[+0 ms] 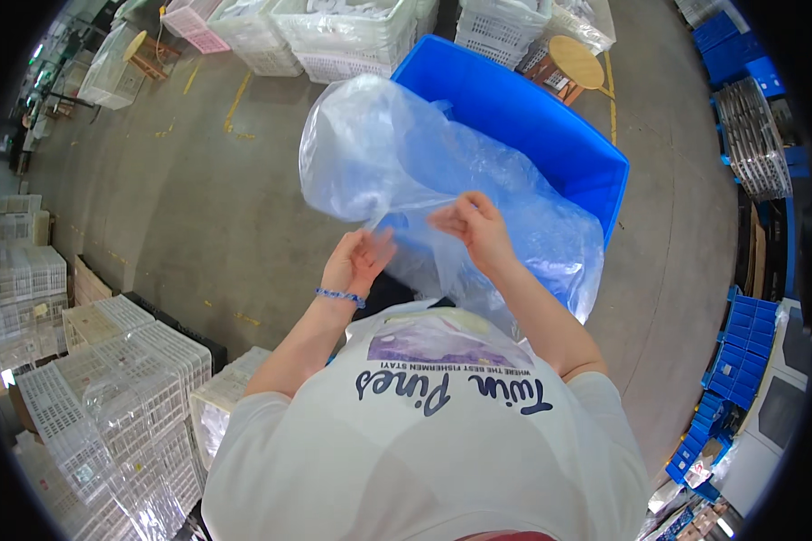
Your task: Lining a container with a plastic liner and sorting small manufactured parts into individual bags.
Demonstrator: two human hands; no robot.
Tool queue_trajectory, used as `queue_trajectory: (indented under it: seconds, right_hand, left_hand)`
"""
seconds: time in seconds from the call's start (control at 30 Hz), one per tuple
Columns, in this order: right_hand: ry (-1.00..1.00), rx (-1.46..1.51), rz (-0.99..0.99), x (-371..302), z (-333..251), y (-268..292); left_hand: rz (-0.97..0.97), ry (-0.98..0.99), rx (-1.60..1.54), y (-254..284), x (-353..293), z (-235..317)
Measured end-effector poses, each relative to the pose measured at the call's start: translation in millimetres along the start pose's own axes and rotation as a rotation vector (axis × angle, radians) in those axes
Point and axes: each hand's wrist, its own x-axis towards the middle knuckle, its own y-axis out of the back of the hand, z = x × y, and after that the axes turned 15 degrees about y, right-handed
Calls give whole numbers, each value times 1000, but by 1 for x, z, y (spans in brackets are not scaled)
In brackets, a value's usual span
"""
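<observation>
I watch from afar: the clear bag (356, 149) lies over the bin's (523, 126) near side. There, the left hand (359, 259) and right hand (472, 230) have loosely bent fingers at the bag; with blur, I cannot tell whether either grips it.

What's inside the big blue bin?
Clear plastic drapes across the blue bin; beyond it, a blue inner wall shows. The bottom is covered, so anything lying there can't be seen.
</observation>
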Motion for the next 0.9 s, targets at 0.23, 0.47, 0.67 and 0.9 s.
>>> queue_trajectory:
  seconds: [0.23, 0.47, 0.67, 0.9]
  right_hand:
    - [146, -639, -195, 27, -80, 81]
    - [299, -1691, -85, 26, -143, 185]
    - [332, -1615, 664, 78, -259, 423]
    - [654, -463, 928, 91, -366, 510]
  left_hand:
    - [74, -750, 1618, 17, -16, 40]
    - [932, -566, 1462, 140, 44, 109]
    - [1441, -238, 1592, 215, 48, 182]
    - [1042, 49, 1230, 366, 50, 251]
